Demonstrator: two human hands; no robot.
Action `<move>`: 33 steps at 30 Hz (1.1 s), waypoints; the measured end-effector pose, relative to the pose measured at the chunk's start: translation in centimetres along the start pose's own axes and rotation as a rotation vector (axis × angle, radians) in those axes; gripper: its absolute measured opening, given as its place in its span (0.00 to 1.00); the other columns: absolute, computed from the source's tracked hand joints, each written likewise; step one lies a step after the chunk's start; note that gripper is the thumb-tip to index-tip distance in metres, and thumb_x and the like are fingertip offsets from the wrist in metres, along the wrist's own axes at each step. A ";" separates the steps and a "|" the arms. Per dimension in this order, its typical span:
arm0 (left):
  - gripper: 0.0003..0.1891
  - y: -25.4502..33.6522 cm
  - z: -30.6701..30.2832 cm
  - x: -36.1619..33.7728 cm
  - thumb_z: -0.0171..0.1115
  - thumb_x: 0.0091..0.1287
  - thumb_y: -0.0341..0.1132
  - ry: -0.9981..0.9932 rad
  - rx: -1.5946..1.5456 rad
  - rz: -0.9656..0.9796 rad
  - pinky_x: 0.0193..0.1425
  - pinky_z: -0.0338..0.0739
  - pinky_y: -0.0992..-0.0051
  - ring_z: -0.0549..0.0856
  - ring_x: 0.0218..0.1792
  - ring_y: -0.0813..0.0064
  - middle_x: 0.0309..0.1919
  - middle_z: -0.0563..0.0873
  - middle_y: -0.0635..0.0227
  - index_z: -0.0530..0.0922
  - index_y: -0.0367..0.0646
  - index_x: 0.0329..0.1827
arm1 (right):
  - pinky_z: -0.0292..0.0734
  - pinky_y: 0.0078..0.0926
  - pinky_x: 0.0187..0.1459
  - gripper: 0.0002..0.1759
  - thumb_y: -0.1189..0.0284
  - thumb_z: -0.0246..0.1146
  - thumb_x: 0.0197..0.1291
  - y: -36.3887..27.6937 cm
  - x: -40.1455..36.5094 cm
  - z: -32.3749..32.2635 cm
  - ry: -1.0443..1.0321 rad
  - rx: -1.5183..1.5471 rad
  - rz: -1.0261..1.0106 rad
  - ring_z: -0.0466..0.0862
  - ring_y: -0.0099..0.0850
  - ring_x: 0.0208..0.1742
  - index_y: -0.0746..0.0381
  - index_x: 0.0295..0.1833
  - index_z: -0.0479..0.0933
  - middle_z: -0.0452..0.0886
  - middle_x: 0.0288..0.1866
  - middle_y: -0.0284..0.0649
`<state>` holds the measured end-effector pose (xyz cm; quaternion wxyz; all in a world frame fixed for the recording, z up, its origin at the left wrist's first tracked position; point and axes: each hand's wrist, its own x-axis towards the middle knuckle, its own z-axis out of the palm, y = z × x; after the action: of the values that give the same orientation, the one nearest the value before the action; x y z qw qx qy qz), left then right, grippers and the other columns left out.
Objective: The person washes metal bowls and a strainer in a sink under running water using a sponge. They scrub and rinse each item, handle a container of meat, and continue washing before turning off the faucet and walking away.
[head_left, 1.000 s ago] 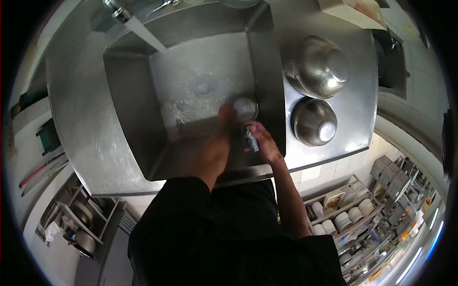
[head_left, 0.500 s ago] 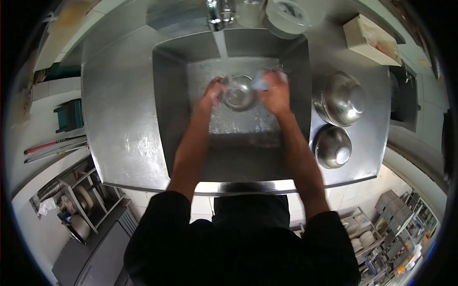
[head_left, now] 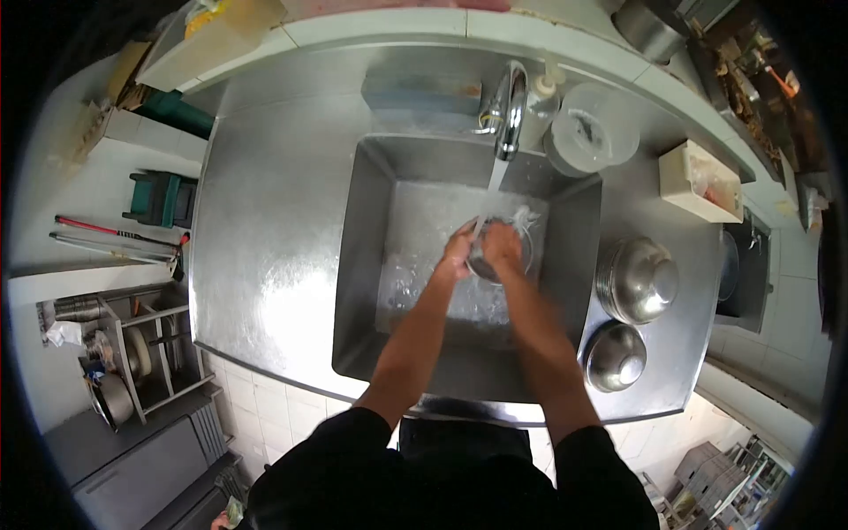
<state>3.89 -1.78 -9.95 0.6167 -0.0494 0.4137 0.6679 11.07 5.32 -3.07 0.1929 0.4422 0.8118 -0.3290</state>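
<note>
A steel bowl is held low in the sink, under water running from the faucet. My left hand grips the bowl's left rim, thumb and fingers closed on it. Over the inside of the bowl is my right hand, its fingers pointing down and hidden from view. A crumpled whitish thing lies in the sink just beyond the bowl. The stream comes down right beside my left fingers.
Stacked upturned steel bowls stand on the right counter, with a smaller upturned bowl nearer me. Behind the sink are a pump bottle and a translucent tub. A cream container sits at the back right.
The view has shifted, bringing the whole faucet into sight. The bowl is now beneath the stream; my right hand has gone from its right side to inside it, and the pale bluish cloth no longer shows there.
</note>
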 end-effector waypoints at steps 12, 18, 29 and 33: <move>0.19 7.8 10.2 -0.9 0.49 0.54 0.28 -0.117 1.369 0.123 0.53 0.73 0.68 0.80 0.49 0.62 0.45 0.81 0.48 0.78 0.38 0.49 | 0.70 0.45 0.48 0.38 0.68 0.68 0.40 3.2 -3.5 -8.4 0.644 -0.572 -0.543 0.77 0.43 0.50 0.51 0.61 0.65 0.76 0.48 0.44; 0.19 6.1 10.4 1.3 0.49 0.49 0.20 -0.078 0.999 0.834 0.55 0.71 0.65 0.81 0.44 0.56 0.37 0.82 0.51 0.82 0.40 0.42 | 0.75 0.36 0.38 0.26 0.67 0.63 0.51 5.6 -0.5 1.1 0.830 1.501 0.223 0.78 0.35 0.43 0.54 0.57 0.67 0.77 0.44 0.35; 0.08 2.6 3.6 -2.9 0.50 0.67 0.28 -0.146 0.662 0.387 0.48 0.72 0.73 0.80 0.38 0.73 0.33 0.81 0.67 0.79 0.42 0.38 | 0.72 0.36 0.51 0.40 0.39 0.57 0.47 6.2 2.1 -9.1 -0.005 0.551 0.188 0.79 0.37 0.51 0.58 0.58 0.72 0.80 0.48 0.44; 0.10 2.9 -0.3 -0.9 0.48 0.70 0.32 0.138 -0.373 0.184 0.42 0.75 0.72 0.79 0.37 0.73 0.38 0.81 0.64 0.76 0.40 0.46 | 0.65 0.40 0.61 0.43 0.51 0.65 0.43 -5.8 -2.0 -6.4 0.542 0.133 -0.046 0.69 0.53 0.62 0.61 0.63 0.64 0.71 0.60 0.52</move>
<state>1.43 -2.37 -8.22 0.5037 -0.1703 0.3268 0.7814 7.12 6.32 4.78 -0.0683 0.5074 0.8201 -0.2556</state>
